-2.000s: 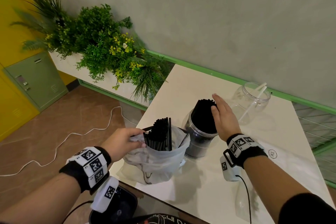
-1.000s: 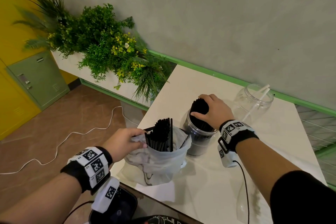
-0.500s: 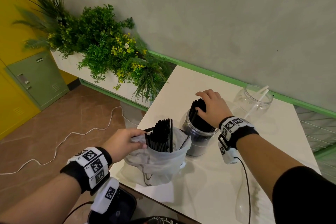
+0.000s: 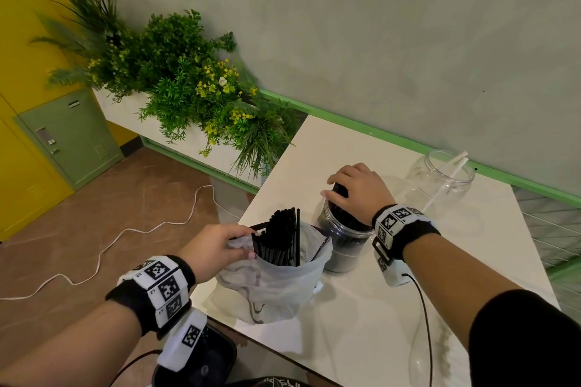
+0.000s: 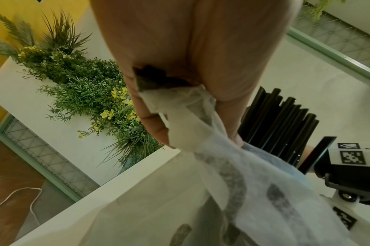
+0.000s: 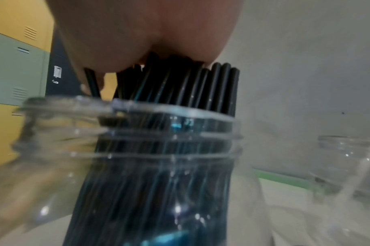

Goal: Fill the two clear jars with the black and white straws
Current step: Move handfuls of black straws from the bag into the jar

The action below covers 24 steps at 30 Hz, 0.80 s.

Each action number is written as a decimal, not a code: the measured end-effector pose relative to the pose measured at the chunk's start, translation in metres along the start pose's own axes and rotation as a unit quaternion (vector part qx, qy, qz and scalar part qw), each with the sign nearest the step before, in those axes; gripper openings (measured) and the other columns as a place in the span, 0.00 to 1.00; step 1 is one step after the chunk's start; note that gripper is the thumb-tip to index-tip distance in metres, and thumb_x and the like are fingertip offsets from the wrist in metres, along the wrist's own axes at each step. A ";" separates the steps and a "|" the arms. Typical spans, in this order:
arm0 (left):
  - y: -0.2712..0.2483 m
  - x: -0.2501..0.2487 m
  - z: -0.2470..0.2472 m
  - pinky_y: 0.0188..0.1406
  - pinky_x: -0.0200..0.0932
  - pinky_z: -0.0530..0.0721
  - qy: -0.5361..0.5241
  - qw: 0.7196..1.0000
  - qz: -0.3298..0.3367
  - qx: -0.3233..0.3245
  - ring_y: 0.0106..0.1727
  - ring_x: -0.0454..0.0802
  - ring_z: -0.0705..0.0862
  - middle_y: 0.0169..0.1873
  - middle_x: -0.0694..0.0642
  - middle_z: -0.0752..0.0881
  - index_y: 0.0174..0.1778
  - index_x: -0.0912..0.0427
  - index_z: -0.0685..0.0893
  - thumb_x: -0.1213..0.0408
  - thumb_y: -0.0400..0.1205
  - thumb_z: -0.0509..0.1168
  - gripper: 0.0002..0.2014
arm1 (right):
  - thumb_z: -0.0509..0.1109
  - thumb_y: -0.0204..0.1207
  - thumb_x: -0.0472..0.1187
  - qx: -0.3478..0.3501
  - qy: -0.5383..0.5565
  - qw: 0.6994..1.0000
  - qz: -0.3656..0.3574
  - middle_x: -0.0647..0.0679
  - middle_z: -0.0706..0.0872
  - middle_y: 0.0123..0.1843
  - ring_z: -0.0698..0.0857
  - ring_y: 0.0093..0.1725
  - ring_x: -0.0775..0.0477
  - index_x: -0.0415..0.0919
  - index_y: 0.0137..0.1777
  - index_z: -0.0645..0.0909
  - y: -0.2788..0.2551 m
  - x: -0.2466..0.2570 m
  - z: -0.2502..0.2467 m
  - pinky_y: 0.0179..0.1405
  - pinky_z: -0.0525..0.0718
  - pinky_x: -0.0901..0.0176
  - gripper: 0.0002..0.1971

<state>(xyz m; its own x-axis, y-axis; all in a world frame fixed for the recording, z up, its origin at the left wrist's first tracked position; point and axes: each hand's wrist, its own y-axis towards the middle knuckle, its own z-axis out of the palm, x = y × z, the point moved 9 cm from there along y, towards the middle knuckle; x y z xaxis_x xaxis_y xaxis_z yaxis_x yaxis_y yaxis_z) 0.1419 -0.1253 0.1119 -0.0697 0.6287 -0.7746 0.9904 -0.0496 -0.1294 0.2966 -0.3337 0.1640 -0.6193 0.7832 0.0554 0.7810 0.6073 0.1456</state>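
On the white table [image 4: 478, 264] stands a clear jar [image 4: 344, 250] packed with black straws [image 6: 180, 86]. My right hand [image 4: 336, 188] lies over their tops, fingers curled around the bundle. My left hand [image 4: 248, 243] grips the rim of a translucent plastic bag [image 4: 276, 286] in front of the jar. More black straws [image 4: 279, 236] stand upright in the bag. A second clear jar [image 4: 443, 179] stands at the back right with two white straws [image 4: 452, 173] leaning in it.
A planter of green plants [image 4: 188, 88] runs along the wall left of the table. A white cable [image 4: 125, 229] lies on the brown floor. A green locker [image 4: 69, 135] stands at far left. A black bin [image 4: 204, 355] sits below the table's near edge.
My right hand went from flat beside the straws in the jar to on top of them, fingers curling round the bundle. The left hand kept hold of the bag.
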 end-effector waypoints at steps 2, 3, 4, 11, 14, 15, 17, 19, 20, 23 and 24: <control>0.000 0.002 0.001 0.44 0.36 0.72 -0.002 1.000 -0.006 0.002 0.44 0.40 0.78 0.36 0.37 0.81 0.39 0.39 0.79 0.61 0.74 0.75 0.12 | 0.60 0.82 0.56 -0.035 0.023 0.999 -0.001 0.50 0.84 0.51 0.77 0.55 0.44 0.45 0.52 0.84 0.002 0.001 -0.004 0.51 0.78 0.49 0.17; 0.000 0.004 0.001 0.46 0.36 0.72 -0.004 1.000 -0.008 0.003 0.45 0.40 0.79 0.38 0.38 0.82 0.41 0.39 0.81 0.61 0.74 0.75 0.11 | 0.61 0.83 0.53 -0.057 0.043 0.997 0.007 0.49 0.83 0.48 0.77 0.52 0.43 0.43 0.49 0.84 0.003 -0.001 -0.007 0.48 0.78 0.50 0.16; 0.000 0.004 0.001 0.47 0.36 0.73 -0.005 1.000 -0.009 0.004 0.47 0.41 0.80 0.40 0.38 0.82 0.43 0.40 0.82 0.60 0.74 0.75 0.11 | 0.63 0.83 0.52 -0.081 0.069 0.994 0.023 0.48 0.83 0.46 0.77 0.50 0.43 0.41 0.47 0.83 0.004 -0.006 -0.011 0.46 0.77 0.50 0.15; -0.003 0.005 -0.001 0.44 0.33 0.73 -0.001 1.000 -0.007 0.001 0.46 0.39 0.81 0.40 0.39 0.84 0.40 0.36 0.82 0.60 0.74 0.75 0.12 | 0.65 0.82 0.47 -0.091 0.137 0.981 0.106 0.44 0.82 0.47 0.78 0.52 0.40 0.38 0.47 0.83 0.013 -0.030 -0.018 0.51 0.78 0.48 0.12; -0.003 0.001 -0.002 0.37 0.28 0.69 0.007 1.000 0.002 -0.008 0.39 0.35 0.78 0.34 0.37 0.80 0.34 0.33 0.76 0.61 0.74 0.75 0.17 | 0.62 0.83 0.52 -0.038 0.086 0.988 0.119 0.49 0.83 0.56 0.75 0.59 0.40 0.46 0.53 0.85 0.006 -0.038 -0.013 0.58 0.74 0.46 0.13; -0.003 0.000 -0.003 0.37 0.27 0.69 0.007 1.000 0.004 -0.009 0.39 0.34 0.79 0.34 0.37 0.80 0.34 0.32 0.76 0.61 0.74 0.75 0.17 | 0.62 0.82 0.53 -0.077 0.093 0.987 0.110 0.49 0.83 0.56 0.75 0.59 0.40 0.47 0.54 0.85 0.000 -0.038 -0.024 0.58 0.73 0.45 0.14; -0.003 0.000 -0.003 0.37 0.26 0.69 0.001 1.000 0.005 -0.009 0.39 0.32 0.79 0.33 0.36 0.82 0.34 0.33 0.77 0.62 0.74 0.75 0.17 | 0.60 0.81 0.55 -0.183 0.121 0.974 0.060 0.49 0.84 0.51 0.75 0.54 0.43 0.45 0.52 0.86 -0.021 -0.030 -0.052 0.57 0.75 0.47 0.17; -0.003 0.001 -0.002 0.37 0.25 0.70 -0.006 1.000 0.005 -0.005 0.39 0.27 0.79 0.33 0.31 0.83 0.34 0.33 0.79 0.63 0.74 0.75 0.17 | 0.62 0.79 0.57 -0.212 0.130 0.969 0.001 0.49 0.82 0.47 0.74 0.49 0.47 0.43 0.51 0.86 -0.048 -0.017 -0.064 0.53 0.75 0.54 0.19; -0.003 0.001 -0.002 0.36 0.25 0.70 -0.007 1.000 0.004 -0.003 0.40 0.26 0.79 0.33 0.29 0.83 0.34 0.33 0.79 0.63 0.74 0.75 0.17 | 0.65 0.77 0.57 -0.194 0.116 0.974 -0.024 0.49 0.82 0.47 0.74 0.48 0.48 0.43 0.51 0.86 -0.061 -0.009 -0.062 0.51 0.75 0.56 0.19; -0.003 0.001 -0.002 0.38 0.22 0.71 -0.010 1.000 0.001 -0.001 0.43 0.25 0.80 0.37 0.33 0.84 0.38 0.34 0.81 0.62 0.75 0.75 0.14 | 0.76 0.70 0.52 -0.119 0.034 0.991 -0.054 0.48 0.79 0.49 0.75 0.46 0.48 0.44 0.57 0.86 -0.088 -0.003 -0.038 0.43 0.82 0.53 0.18; -0.003 0.001 -0.002 0.38 0.22 0.71 -0.007 1.000 0.000 -0.002 0.43 0.26 0.80 0.38 0.33 0.83 0.38 0.34 0.81 0.61 0.75 0.75 0.14 | 0.80 0.68 0.47 -0.107 0.015 0.992 -0.057 0.47 0.79 0.49 0.76 0.46 0.46 0.43 0.57 0.86 -0.092 -0.004 -0.030 0.42 0.83 0.52 0.18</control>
<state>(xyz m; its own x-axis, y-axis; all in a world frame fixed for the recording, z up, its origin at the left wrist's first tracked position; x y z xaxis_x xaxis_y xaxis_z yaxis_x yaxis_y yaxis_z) 0.1388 -0.1234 0.1130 -0.0707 0.6170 -0.7838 0.9908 -0.0475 -0.1268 0.2246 -0.3968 0.1799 -0.7077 0.7043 0.0553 0.6721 0.6471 0.3598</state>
